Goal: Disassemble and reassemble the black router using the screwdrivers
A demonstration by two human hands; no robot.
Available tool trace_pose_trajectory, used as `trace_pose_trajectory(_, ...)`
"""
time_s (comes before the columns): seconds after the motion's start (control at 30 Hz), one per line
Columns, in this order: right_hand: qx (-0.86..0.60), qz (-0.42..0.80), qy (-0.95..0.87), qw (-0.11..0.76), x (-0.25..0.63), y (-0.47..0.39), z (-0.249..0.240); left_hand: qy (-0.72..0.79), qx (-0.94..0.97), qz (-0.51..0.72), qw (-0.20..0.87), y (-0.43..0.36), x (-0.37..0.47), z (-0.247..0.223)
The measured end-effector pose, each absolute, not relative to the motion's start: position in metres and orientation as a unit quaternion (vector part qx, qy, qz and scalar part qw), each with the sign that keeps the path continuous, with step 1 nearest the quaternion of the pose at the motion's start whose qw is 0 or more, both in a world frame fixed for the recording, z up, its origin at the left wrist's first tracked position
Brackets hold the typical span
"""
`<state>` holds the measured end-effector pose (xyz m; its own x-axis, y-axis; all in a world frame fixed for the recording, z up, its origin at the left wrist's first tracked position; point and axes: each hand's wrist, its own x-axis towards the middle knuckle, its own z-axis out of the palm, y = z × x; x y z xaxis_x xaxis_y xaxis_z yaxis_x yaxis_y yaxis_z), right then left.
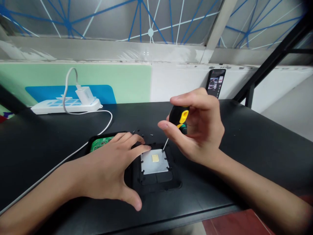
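My right hand is closed round the black and yellow handle of a screwdriver. The screwdriver's thin shaft slants down, and its tip meets the upper right corner of a silver metal plate. A small cream pad sits in the middle of that plate, which lies inside a black plastic casing. With fingers spread, my left hand rests over the casing's left side, its index fingertip at the plate's upper left edge. Partly hidden beneath this hand is a green circuit board in another black shell.
Several small screws lie behind the casing on the black table. A white cable runs along the left from a charger in a power strip. A phone leans against the back wall.
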<state>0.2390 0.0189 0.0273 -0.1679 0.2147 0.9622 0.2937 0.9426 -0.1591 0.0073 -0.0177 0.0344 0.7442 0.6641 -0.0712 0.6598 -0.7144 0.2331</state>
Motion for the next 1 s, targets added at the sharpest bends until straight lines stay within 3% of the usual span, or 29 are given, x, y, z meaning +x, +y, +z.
trace_pose_trajectory(0.2, -0.223, 0.085, -0.756, 0.609, 0.2405, 0.0120, 0.0229, 0.357, 0.924, 0.000, 0.136, -0.0160, 0.0072, 0.0334)
trace_pose_trajectory(0.7, -0.224, 0.040, -0.722, 0.653, 0.2397, 0.0109, 0.0233, 0.360, 0.920, 0.009, 0.156, -0.0168, 0.0086, 0.0332)
trace_pose_trajectory(1.0, -0.231, 0.116, -0.729, 0.634, 0.2422, 0.0088, 0.0207, 0.363, 0.918, 0.009, 0.159, -0.0161, 0.0086, 0.0332)
